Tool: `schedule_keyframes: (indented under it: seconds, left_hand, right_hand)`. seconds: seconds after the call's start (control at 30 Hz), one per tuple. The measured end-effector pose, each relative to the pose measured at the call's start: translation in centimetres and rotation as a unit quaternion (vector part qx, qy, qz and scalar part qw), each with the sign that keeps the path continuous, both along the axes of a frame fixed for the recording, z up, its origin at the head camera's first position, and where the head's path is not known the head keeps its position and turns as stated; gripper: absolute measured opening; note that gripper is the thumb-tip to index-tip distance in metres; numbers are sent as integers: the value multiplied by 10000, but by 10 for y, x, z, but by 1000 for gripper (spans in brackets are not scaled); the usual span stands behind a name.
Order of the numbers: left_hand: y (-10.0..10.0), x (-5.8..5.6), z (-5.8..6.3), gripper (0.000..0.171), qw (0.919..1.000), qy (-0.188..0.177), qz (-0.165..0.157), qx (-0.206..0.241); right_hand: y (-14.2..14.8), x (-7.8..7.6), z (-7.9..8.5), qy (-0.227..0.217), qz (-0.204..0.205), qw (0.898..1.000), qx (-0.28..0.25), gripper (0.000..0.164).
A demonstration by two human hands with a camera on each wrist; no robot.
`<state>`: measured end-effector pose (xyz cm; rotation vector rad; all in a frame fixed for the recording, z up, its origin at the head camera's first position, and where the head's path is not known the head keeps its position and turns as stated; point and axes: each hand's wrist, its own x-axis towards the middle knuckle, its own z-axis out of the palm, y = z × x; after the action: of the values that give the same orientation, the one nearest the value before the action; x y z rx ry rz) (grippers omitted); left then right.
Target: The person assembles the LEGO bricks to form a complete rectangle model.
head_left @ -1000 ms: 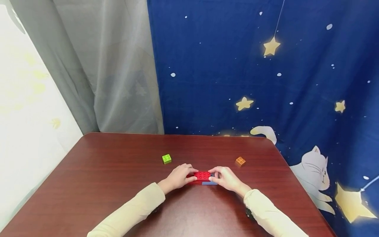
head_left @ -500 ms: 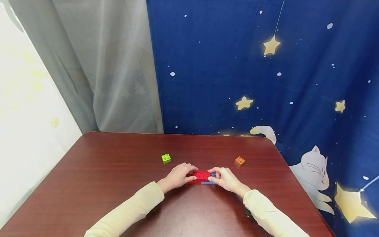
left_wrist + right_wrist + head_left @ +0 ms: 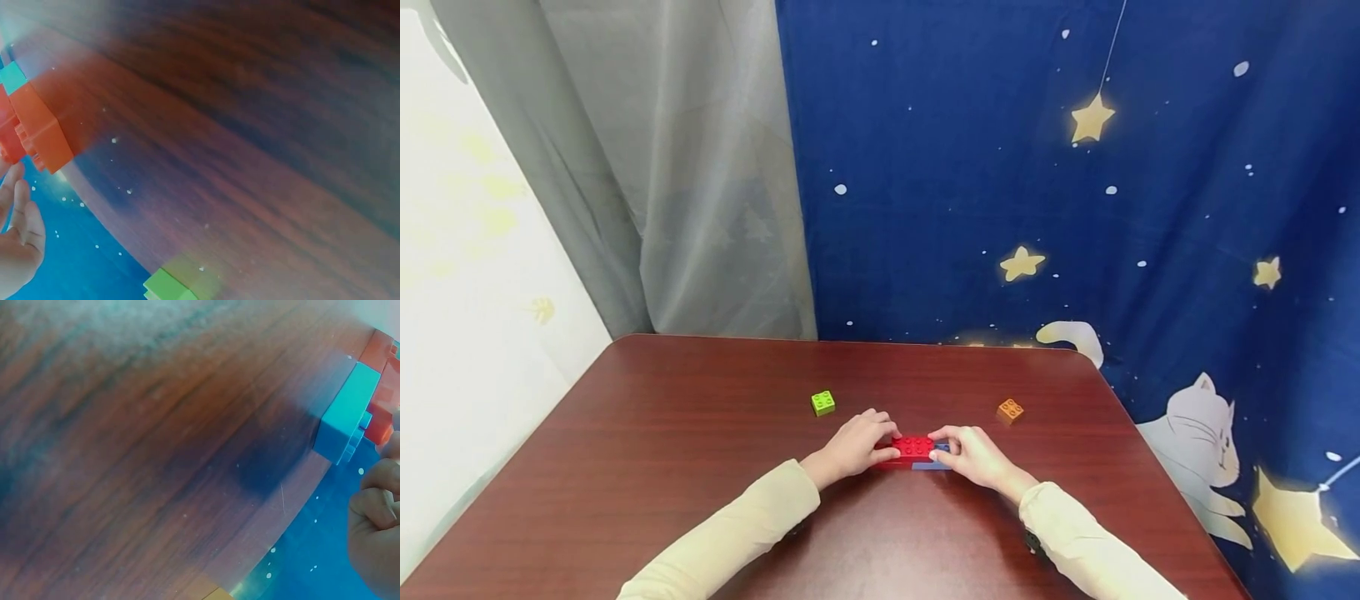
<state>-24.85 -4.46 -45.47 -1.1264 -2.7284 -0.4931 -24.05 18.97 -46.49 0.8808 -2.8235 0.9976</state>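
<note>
Pinched at lower centre of the head view: red top brick (image 3: 913, 447), left end between thumb and fingers of left hand (image 3: 853, 445), right end between those of right hand (image 3: 975, 456), thumbs on near side. Directly beneath, lower red brick (image 3: 44, 128) leftward, blue brick (image 3: 345, 415) rightward. Farther up the tabletop (image 3: 700, 433), green brick (image 3: 823, 403) left of centre, orange brick (image 3: 1011, 411) right.

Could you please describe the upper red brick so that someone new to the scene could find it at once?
On the dark reddish-brown table, look between the left hand and the right hand. There the upper red brick is pinched at both ends. Unlike the lower red brick and the blue brick, it lies on top, spanning both.
</note>
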Motion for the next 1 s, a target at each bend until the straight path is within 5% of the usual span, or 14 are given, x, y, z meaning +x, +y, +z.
schedule_keyframes:
  seconds: [0.67,1.0]
  left_hand:
    - [-1,4,-4,22,9985,-433,153,303]
    - [-1,5,-3,24,9980,-529,218,286]
  right_hand:
    - [4,-1,-3,298,316,9984,-358,28]
    - [20,-5,6,45,-273,9975,-656,28]
